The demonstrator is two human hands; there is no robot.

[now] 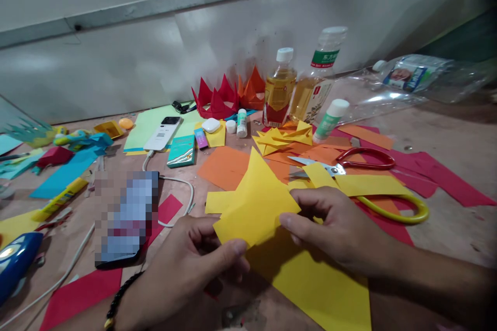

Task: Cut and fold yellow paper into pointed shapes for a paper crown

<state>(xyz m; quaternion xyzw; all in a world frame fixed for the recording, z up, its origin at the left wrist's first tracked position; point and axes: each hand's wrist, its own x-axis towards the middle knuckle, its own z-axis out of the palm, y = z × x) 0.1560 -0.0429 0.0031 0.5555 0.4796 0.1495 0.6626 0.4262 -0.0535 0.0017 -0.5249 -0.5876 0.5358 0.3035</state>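
Between both hands I hold a square of yellow paper [256, 196], tilted, with one corner pointing up. My left hand [205, 258] pinches its lower left edge between thumb and fingers. On the right side, my right hand [330, 217] grips it the same way, the fingers partly hidden behind the paper. Under it lies a larger yellow sheet [326, 284]. Just beyond my right hand are open scissors [341, 168] with one red and one yellow handle, and yellow strips [368, 185] lie across them. Folded yellow paper pieces [285, 137] sit behind.
Two drink bottles [279, 88], red [215, 98] and orange paper crowns [252, 90] and a glue stick [331, 120] stand towards the wall. A phone [128, 222] with a white cable [190, 191] lies left. Plastic packaging [423, 80] is at back right; coloured scraps cover much of the table.
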